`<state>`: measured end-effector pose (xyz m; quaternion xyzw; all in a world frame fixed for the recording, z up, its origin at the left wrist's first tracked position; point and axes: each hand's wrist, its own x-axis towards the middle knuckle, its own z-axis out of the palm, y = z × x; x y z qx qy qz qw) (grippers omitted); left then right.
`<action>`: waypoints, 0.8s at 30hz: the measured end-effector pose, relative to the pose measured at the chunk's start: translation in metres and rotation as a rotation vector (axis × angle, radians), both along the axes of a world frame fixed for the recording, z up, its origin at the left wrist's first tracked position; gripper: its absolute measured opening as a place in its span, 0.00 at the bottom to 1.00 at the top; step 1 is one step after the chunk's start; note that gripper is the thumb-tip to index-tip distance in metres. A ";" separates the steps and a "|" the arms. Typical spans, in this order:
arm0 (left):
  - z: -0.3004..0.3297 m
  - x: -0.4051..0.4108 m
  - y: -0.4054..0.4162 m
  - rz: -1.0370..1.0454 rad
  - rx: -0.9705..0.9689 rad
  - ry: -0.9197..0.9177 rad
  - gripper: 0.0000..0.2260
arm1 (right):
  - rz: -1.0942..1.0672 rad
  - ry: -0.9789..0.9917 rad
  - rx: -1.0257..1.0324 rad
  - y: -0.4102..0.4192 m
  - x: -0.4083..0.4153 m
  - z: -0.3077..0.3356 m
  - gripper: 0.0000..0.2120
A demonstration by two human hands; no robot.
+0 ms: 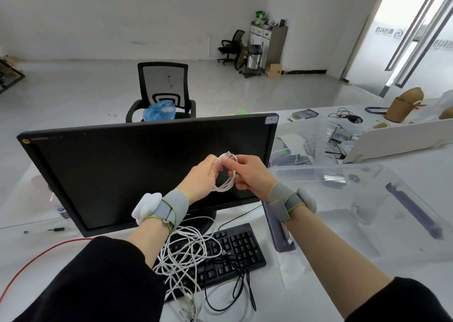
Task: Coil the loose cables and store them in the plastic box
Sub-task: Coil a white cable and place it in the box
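A white USB cable is wound into a small coil and held up in front of the monitor. My left hand grips the coil's left side. My right hand pinches its right side near the top, where the metal plug sticks out. Below my wrists, a tangle of loose white cables and a black cable lie over the keyboard. A clear plastic box stands on the table to the right of my right forearm.
A black monitor stands straight ahead, with a black keyboard below it. A red wire runs along the left of the table. More clear boxes, a white lid and small items sit at the back right.
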<state>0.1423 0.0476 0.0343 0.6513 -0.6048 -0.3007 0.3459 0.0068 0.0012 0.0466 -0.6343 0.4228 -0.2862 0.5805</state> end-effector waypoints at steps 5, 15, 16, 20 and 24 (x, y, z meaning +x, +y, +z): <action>0.005 -0.027 -0.016 -0.006 0.007 -0.049 0.16 | -0.167 0.070 -0.188 -0.010 -0.020 -0.003 0.12; 0.002 -0.075 -0.048 0.164 -0.041 0.240 0.08 | -0.268 -0.025 -0.107 -0.055 -0.091 0.005 0.11; 0.003 -0.078 -0.050 0.195 -0.060 0.252 0.08 | -0.280 -0.037 -0.103 -0.059 -0.097 0.006 0.12; 0.010 -0.097 -0.056 0.146 -0.075 0.184 0.10 | -0.284 -0.061 -0.096 -0.069 -0.111 0.001 0.09; 0.015 -0.104 -0.058 0.083 -0.045 0.095 0.10 | -0.260 -0.089 -0.119 -0.072 -0.111 -0.001 0.13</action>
